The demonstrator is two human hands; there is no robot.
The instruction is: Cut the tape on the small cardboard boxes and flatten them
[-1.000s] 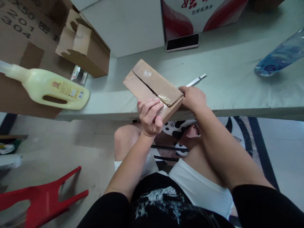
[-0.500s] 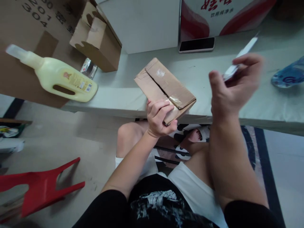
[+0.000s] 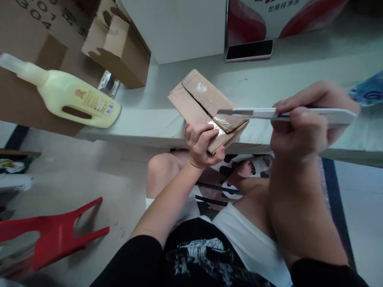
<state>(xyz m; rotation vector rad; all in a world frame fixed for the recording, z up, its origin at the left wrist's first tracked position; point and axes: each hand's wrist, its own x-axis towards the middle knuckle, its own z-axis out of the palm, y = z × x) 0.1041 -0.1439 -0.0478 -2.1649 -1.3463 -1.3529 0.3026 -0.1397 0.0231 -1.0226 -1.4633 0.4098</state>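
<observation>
L hand (image 3: pixel 203 145) clamped on cardboard box (image 3: pixel 191 99), near end, by table (image 3: pixel 143 123) edge; R hand (image 3: pixel 305 123) apart, right of box, gripping utility knife (image 3: pixel 254 113), tip over box top, contact unclear.

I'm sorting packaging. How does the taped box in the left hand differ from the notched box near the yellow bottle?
The taped box is held in the left hand; the notched box is untouched. The taped box has a straight seam and clear tape; the notched box shows curved notches. Both are brown cardboard.
</observation>
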